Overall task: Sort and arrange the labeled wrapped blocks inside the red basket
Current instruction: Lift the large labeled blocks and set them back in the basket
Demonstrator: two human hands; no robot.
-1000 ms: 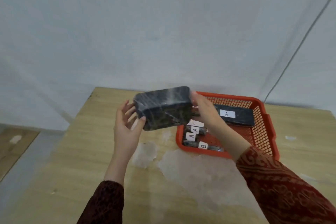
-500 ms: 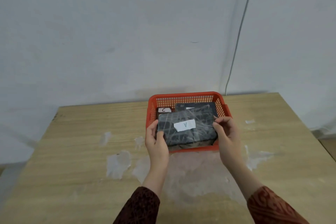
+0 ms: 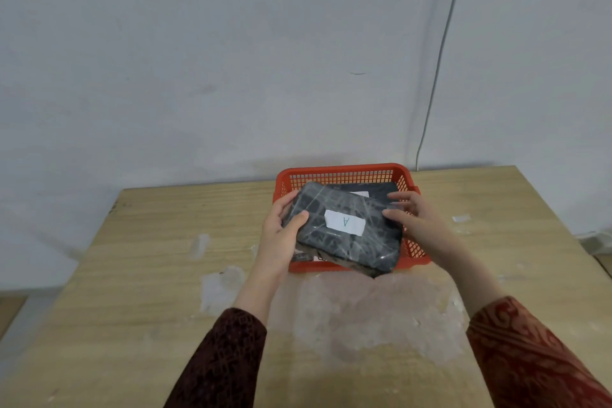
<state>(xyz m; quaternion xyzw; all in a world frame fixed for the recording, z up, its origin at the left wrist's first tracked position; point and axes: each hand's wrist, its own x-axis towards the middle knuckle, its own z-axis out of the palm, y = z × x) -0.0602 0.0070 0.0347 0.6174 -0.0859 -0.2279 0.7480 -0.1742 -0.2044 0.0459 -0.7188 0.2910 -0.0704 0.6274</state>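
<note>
Your left hand (image 3: pixel 281 235) clamps the left short end of the large dark block wrapped in shiny clear film (image 3: pixel 347 228), thumb on top, fingers curled round the far edge and underneath. This hand carries the weight.

The block's long axis runs from your left hand toward your right, dropping slightly toward you at the right end, so it sits tilted rather than flat. Its white paper label marked A (image 3: pixel 345 222) faces up. The block hovers over the near half of the red plastic mesh basket (image 3: pixel 344 172), and its near right corner hangs out past the basket's front rim. It seems not yet set down.

Behind it, inside the basket, lies another dark wrapped block with a white label (image 3: pixel 381 190), mostly covered. Under the near left corner you can glimpse small labelled pieces (image 3: pixel 306 256); their letters are hidden.

Your right hand (image 3: pixel 410 219) is spread open at the right end, fingertips touching or just beside the block's edge; it is steadying, not clasping.

The coming move likely turns on that overhang: shift the block away from you and level it so it clears the front rim.
</note>
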